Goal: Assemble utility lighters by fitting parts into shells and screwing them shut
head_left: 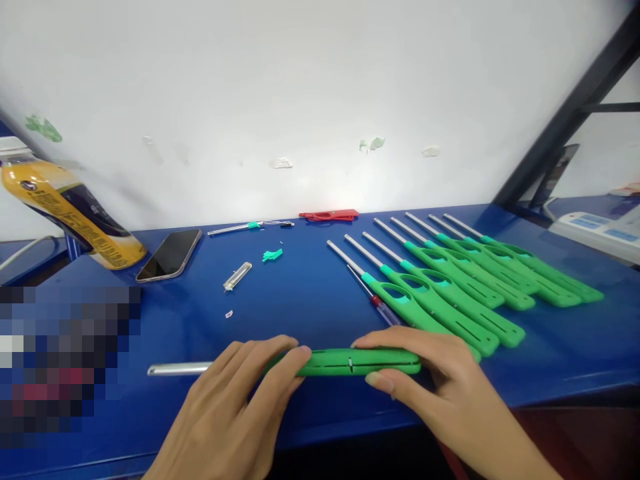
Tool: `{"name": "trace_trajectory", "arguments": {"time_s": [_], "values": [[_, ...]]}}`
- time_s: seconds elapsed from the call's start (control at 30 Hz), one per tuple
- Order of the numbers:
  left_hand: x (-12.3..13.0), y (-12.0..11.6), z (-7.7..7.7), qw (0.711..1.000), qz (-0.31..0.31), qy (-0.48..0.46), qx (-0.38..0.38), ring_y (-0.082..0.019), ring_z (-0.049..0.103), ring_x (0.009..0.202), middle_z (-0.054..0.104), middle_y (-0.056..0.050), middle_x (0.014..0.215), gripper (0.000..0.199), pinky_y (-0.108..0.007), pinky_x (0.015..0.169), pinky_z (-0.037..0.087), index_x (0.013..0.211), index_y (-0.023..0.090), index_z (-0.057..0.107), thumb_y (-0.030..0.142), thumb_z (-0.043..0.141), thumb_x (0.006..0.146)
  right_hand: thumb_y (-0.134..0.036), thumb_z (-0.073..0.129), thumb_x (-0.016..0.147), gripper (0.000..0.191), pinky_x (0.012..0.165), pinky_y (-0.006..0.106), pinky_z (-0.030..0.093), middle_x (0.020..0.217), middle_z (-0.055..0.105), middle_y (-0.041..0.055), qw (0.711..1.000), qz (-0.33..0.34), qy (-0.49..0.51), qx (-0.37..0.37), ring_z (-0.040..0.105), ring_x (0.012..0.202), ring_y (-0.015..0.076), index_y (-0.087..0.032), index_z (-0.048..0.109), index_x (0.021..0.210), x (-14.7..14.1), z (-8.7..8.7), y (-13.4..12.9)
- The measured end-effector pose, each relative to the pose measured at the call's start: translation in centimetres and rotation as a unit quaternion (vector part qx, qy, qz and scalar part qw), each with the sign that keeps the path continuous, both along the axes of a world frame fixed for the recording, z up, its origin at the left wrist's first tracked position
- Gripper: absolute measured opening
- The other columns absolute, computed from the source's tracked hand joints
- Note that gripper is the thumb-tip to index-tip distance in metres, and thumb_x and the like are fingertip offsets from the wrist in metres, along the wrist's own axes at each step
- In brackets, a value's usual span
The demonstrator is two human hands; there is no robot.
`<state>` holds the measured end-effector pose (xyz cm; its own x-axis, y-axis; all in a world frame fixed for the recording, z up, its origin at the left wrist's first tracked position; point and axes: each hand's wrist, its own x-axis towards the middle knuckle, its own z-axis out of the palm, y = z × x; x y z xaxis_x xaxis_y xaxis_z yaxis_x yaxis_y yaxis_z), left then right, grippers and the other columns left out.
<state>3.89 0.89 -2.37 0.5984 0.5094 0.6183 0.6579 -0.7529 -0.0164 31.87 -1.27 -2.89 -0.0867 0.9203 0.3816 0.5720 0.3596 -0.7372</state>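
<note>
A green long-nosed lighter point(333, 362) lies crosswise near the front of the blue table, its metal tube pointing left. My left hand point(235, 393) is closed around it where the tube meets the handle, hiding that part. Fingers and thumb of my right hand point(430, 373) pinch the other end of the handle from both sides. A thin slot with a small metal clip runs along the visible edge. To the right lie several similar green lighters point(465, 313) in a slanted row. Beside the nearest one is a screwdriver point(379, 303) with a clear and red handle.
Along the back are a red lighter casing point(329, 216) and a loose metal tube point(233, 229). A clear fuel tank point(237, 276) and a teal trigger piece point(273, 255) lie mid-table. A phone point(170, 255) and a yellow bottle point(75, 207) are at left. A white wall stands behind.
</note>
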Motion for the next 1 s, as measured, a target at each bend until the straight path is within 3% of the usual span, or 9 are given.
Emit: {"name": "trace_trajectory", "arguments": {"time_s": [0.13, 0.27, 0.37, 0.7, 0.87, 1.0], "values": [[-0.9, -0.1, -0.7, 0.999, -0.03, -0.005, 0.022, -0.023, 0.07, 0.123, 0.073, -0.009, 0.138, 0.05, -0.041, 0.104, 0.054, 0.14, 0.024, 0.063, -0.004, 0.05, 0.1, -0.06, 0.073, 0.097, 0.022, 0.085, 0.038, 0.064, 0.107, 0.086, -0.0087, 0.999, -0.017, -0.023, 0.025, 0.082, 0.096, 0.0248, -0.046, 0.081, 0.112, 0.0, -0.2, -0.3], [-1.1, -0.6, -0.8, 0.999, -0.045, 0.003, 0.02, -0.028, 0.057, 0.142, 0.065, -0.012, 0.15, 0.038, -0.05, 0.114, 0.047, 0.144, 0.021, 0.061, 0.017, 0.044, 0.111, -0.054, 0.075, 0.098, 0.023, 0.088, 0.035, 0.066, 0.113, 0.085, -0.0107, 0.998, 0.002, -0.034, 0.05, 0.082, 0.102, 0.0229, -0.05, 0.079, 0.12, 0.2, -0.1, -0.5], [-1.0, -1.0, -0.7, 0.999, -0.052, 0.006, 0.009, -0.029, 0.05, 0.149, 0.06, -0.013, 0.157, 0.041, -0.053, 0.12, 0.04, 0.148, 0.017, 0.057, 0.029, 0.037, 0.115, -0.049, 0.078, 0.097, 0.033, 0.09, 0.03, 0.067, 0.117, 0.084, -0.0118, 0.995, 0.031, -0.044, 0.087, 0.082, 0.106, 0.02, -0.052, 0.075, 0.13, 0.5, -0.1, -0.5], [-0.6, -1.4, 0.1, 0.996, -0.075, -0.006, 0.052, -0.033, 0.054, 0.148, 0.061, -0.018, 0.154, 0.037, -0.056, 0.12, 0.043, 0.136, 0.005, 0.066, 0.011, 0.039, 0.111, -0.055, 0.077, 0.096, 0.037, 0.093, 0.028, 0.068, 0.122, 0.083, -0.0117, 0.993, 0.055, -0.05, 0.089, 0.082, 0.107, 0.0196, -0.051, 0.074, 0.133, 1.1, -0.6, -1.1], [-0.2, -2.0, 0.4, 0.997, -0.063, -0.01, 0.049, -0.032, 0.056, 0.145, 0.055, -0.015, 0.161, 0.036, -0.056, 0.119, 0.044, 0.136, 0.007, 0.066, 0.004, 0.042, 0.109, -0.057, 0.078, 0.095, 0.039, 0.09, 0.024, 0.068, 0.12, 0.083, -0.0149, 0.992, 0.058, -0.055, 0.095, 0.082, 0.105, 0.017, -0.056, 0.072, 0.133, 1.3, -0.4, -1.3], [0.0, -2.2, 0.7, 0.997, -0.061, -0.003, 0.045, -0.033, 0.054, 0.146, 0.053, -0.016, 0.163, 0.035, -0.057, 0.12, 0.044, 0.136, 0.005, 0.065, 0.004, 0.043, 0.109, -0.058, 0.075, 0.097, 0.034, 0.09, 0.027, 0.069, 0.118, 0.084, -0.0113, 0.994, 0.046, -0.04, 0.094, 0.083, 0.105, 0.0196, -0.053, 0.075, 0.131, 0.9, -0.6, -1.5]]}}
